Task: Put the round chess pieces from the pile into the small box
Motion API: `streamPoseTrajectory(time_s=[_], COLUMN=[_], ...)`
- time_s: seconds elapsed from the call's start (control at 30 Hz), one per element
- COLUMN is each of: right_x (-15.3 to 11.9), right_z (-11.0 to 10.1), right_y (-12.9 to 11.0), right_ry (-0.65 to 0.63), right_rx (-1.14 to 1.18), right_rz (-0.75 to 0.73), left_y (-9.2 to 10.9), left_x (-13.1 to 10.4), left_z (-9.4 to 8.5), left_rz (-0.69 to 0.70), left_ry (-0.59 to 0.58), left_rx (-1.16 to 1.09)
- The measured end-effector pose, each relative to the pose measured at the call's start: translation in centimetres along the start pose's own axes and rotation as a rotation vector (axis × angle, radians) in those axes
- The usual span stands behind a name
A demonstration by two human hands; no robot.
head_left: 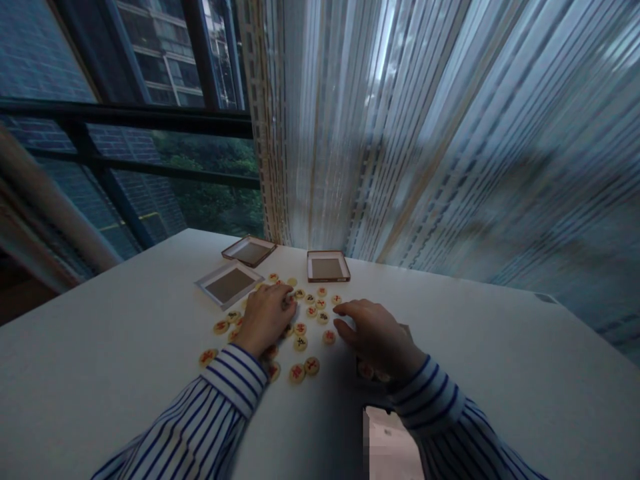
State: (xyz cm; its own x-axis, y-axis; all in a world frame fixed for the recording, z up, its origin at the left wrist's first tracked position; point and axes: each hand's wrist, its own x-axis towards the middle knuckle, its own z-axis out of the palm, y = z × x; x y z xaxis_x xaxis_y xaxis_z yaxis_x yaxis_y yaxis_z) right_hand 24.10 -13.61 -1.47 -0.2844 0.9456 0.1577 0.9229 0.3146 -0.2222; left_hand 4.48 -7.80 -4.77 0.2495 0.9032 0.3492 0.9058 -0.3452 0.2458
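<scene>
Round cream Chinese chess pieces with red or black characters lie scattered on the white table, among them a red-marked piece (297, 373) and a black-marked piece (300, 343). My left hand (266, 315) reaches in among them with its fingers curled; what is between its fingertips is hidden. On the right, my right hand (375, 333) hovers with thumb and index finger apart, nothing visible between them. Just left of its fingertips are a red piece (337, 300) and another red piece (329, 337). Beneath the right hand, a dark-edged container with pieces (366, 370) is mostly covered.
Three shallow trays stand toward the back: a white-rimmed tray (204, 285), a brown-edged tray (274, 249) and another brown-edged tray (329, 280). A phone-like device (395, 443) lies near the right forearm. Behind the table (475, 347) hang a striped curtain (330, 133) and window railings (200, 123).
</scene>
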Motion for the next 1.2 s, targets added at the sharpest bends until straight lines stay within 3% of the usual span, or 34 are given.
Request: streamPoseTrajectory(time_s=[0.27,0.67,0.97,1.2], right_x=[-0.4,-0.5,-0.4,-0.6], right_z=[-0.2,-0.4,-0.3,-0.5], right_y=[0.1,0.0,0.3,0.3], right_ry=[0.033,0.032,0.032,0.083], right_rx=[0.027,0.042,0.031,0.071], right_rz=[-0.044,-0.072,-0.048,-0.047], left_y=[1.3,1.0,1.1,2.7], left_x=[1.1,1.4,0.6,-0.8], left_z=[0.3,1.0,0.7,-0.5], left_rz=[-0.013,0.019,0.169,0.351], left_ry=[-0.033,-0.085,0.135,0.315], left_rx=[0.163,0.164,-0.104,-0.379])
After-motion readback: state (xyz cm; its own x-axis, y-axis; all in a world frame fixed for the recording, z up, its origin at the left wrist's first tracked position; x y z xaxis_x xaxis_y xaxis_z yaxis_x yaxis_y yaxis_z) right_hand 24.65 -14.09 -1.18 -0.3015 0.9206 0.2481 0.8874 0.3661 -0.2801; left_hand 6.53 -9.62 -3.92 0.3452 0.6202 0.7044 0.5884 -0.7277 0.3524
